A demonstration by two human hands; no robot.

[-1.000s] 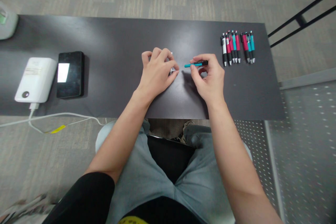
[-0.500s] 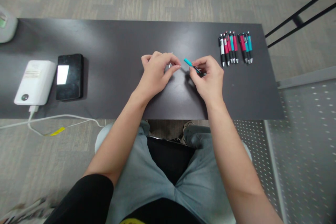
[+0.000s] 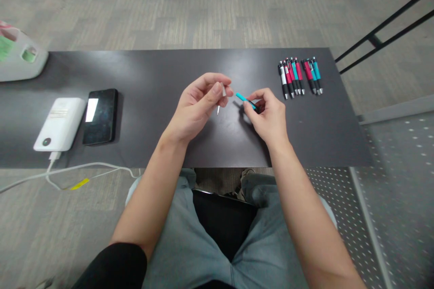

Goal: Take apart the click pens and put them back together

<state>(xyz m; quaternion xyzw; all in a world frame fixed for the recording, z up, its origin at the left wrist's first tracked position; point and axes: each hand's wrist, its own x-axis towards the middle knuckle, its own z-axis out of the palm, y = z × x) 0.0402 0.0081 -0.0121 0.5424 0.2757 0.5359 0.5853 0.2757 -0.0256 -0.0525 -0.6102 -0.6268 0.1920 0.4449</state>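
Note:
My left hand point(image 3: 203, 101) is closed, its thumb and fingers pinching a thin white pen refill point(image 3: 224, 90). The refill's narrow tip pokes out below the fingers, and its middle is hidden by them. To the right, my right hand point(image 3: 269, 113) grips a turquoise pen barrel point(image 3: 241, 96) with a black part partly covered by the fingers. The barrel's turquoise end points up and left, toward the left hand, with a small gap between them. Both hands are over the dark table point(image 3: 152, 99).
Several pens point(image 3: 292, 77) in red, turquoise and white lie in two groups at the table's right. At the left are a black phone point(image 3: 101, 117), a white power bank point(image 3: 61, 124) with a cable point(image 3: 91, 164), and a white plastic container point(image 3: 30, 65).
My left hand has turned palm-up, bringing more of the refill into sight with its tip downward. My right hand keeps its hold on the barrel. The head view has tilted up slightly.

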